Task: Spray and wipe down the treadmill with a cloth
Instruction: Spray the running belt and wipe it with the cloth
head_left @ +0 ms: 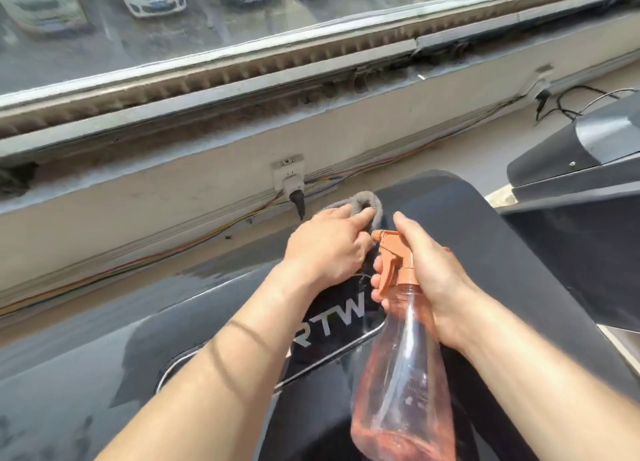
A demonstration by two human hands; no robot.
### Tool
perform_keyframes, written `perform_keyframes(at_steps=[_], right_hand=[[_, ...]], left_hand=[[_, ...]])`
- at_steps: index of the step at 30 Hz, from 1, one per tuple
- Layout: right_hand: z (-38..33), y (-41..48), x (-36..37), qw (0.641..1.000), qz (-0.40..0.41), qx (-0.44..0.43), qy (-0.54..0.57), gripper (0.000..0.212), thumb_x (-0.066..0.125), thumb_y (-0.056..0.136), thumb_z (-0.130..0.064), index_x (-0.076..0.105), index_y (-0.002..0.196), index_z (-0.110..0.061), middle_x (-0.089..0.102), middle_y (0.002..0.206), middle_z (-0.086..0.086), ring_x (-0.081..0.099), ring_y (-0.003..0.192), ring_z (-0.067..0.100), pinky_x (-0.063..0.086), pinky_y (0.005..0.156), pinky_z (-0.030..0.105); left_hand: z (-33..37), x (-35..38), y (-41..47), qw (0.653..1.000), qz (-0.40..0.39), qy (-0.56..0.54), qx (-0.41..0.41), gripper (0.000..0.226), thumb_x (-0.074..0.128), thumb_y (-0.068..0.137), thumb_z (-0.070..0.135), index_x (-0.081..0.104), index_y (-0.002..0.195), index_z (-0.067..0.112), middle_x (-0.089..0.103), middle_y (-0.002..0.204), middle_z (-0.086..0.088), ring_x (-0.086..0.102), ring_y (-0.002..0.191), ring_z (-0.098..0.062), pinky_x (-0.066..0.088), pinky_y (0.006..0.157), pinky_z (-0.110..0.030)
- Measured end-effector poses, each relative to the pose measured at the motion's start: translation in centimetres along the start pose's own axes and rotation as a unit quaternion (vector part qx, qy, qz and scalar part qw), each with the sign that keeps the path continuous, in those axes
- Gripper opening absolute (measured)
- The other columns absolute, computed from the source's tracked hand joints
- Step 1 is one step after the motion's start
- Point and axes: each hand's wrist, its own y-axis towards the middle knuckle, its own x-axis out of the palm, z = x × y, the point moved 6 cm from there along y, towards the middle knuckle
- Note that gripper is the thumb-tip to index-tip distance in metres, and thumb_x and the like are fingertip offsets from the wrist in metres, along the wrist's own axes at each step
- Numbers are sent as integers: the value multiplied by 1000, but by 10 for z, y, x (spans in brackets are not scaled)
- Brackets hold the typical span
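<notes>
The treadmill's black motor cover [478,238] fills the lower half of the view, with a chrome-edged badge showing white letters. My left hand [329,249] holds a grey cloth [367,202] against the cover's far edge, its fingers on the fabric. My right hand [429,270] grips the neck of a clear spray bottle [405,384] with an orange trigger head [393,256], fingers on the trigger. The nozzle points left, close to my left hand. Pinkish liquid sits at the bottle's bottom.
A low wall ahead carries a white socket with a black plug [292,186] and coloured cables along its base. Above it are a dusty sill and a window over parked cars. Another treadmill's dark cover [581,145] stands at the right.
</notes>
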Motion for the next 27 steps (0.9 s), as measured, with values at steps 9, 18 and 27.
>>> perform_keyframes(at_steps=[9, 18, 27], right_hand=[[26, -28, 50, 981, -164, 25, -100, 57, 58, 76, -75, 75, 98, -25, 75, 90, 10, 74, 89, 27, 51, 51, 28], [84, -74, 158, 965, -235, 62, -98, 54, 54, 88, -67, 69, 91, -15, 68, 70, 9, 66, 60, 27, 48, 46, 23], [89, -79, 181, 956, -245, 72, -141, 67, 54, 82, -75, 70, 88, -10, 68, 73, 10, 65, 63, 22, 52, 47, 24]], left_hand=[[-127, -34, -161, 958, 122, 35, -257, 41, 33, 96, 36, 54, 131, 34, 55, 139, 7, 49, 127, -22, 45, 96, -39], [-221, -65, -302, 845, 133, 84, -511, 29, 36, 93, 29, 64, 100, 27, 63, 120, -1, 52, 116, -30, 31, 103, -56], [-137, -37, -220, 960, 158, 62, -225, 36, 36, 98, 35, 55, 129, 33, 57, 131, 8, 46, 127, -18, 37, 103, -43]])
